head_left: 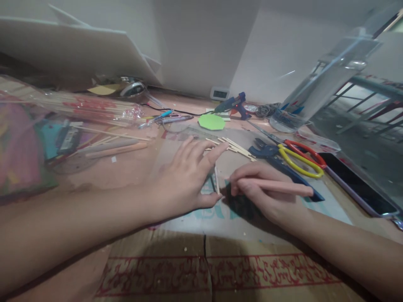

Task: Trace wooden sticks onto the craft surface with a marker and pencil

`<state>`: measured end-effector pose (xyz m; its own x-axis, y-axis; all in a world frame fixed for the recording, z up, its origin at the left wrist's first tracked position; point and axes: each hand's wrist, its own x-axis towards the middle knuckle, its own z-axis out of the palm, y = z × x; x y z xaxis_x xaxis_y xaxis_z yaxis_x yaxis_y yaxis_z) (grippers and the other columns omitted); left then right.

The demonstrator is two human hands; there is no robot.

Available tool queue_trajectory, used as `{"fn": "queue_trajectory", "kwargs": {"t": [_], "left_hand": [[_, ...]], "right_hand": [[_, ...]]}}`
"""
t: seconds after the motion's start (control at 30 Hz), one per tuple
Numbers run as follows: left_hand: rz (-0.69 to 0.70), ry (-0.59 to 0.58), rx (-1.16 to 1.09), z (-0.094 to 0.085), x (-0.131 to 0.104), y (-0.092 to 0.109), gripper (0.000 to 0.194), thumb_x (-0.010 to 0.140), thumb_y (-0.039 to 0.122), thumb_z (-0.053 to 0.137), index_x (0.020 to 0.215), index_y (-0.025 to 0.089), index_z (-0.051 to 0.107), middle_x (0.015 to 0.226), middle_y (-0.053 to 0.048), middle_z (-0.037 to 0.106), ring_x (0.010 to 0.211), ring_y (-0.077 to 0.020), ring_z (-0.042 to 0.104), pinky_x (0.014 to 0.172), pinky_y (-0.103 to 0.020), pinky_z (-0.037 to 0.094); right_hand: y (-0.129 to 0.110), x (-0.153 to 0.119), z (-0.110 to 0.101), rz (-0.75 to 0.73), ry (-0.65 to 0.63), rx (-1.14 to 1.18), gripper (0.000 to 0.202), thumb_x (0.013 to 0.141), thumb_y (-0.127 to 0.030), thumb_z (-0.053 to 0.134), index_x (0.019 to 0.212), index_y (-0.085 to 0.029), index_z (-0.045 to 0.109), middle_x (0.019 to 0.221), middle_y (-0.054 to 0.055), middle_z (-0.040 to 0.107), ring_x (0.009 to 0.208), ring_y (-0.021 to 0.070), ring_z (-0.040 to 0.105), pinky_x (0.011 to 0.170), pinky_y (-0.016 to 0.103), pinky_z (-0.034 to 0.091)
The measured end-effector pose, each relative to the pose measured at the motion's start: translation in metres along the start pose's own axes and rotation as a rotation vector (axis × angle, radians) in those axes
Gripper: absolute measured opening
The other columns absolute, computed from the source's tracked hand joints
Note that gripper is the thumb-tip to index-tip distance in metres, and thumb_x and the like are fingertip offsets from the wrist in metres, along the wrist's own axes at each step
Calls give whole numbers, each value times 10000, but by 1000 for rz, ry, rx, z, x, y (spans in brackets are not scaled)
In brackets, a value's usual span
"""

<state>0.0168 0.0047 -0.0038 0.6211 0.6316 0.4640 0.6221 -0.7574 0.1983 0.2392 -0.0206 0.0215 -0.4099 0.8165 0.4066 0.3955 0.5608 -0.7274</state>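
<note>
My left hand point(189, 176) reaches over the white sheet point(176, 222), its thumb and index finger pinching the two ends of a short thin wooden stick point(216, 180). Close by on the right, my right hand point(258, 188) is closed around a pink pen point(280, 186) in a writing grip. The pen's tip is hidden by the fingers. Just beyond my left fingertips lies a loose pile of short sticks point(239, 149). A dark blue cutter tool point(267, 152) and scissors with red and yellow handles point(300, 161) rest behind my right hand.
A phone point(359, 184) lies at the right. Behind it stands a tall clear container point(324, 84). A blue glue gun point(233, 105) and a green octagonal pad point(211, 122) sit at the back. Bagged sticks point(94, 107) lie left. Cardboard point(157, 268) covers the front.
</note>
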Motion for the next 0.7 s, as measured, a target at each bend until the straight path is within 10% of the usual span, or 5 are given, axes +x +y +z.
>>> {"fn": "queue_trajectory", "kwargs": {"t": [0.7], "left_hand": [[195,68,24,-4,3,5,841,919,378,700,1572,139,228,1563,-197,426,1492,-301,344,1287,-534,110]], "right_hand": [[13,12,6,295,-73,455,267,872,-171,699,1007,-266,489,913,-32,629,794,140,612,705,271,521]]}}
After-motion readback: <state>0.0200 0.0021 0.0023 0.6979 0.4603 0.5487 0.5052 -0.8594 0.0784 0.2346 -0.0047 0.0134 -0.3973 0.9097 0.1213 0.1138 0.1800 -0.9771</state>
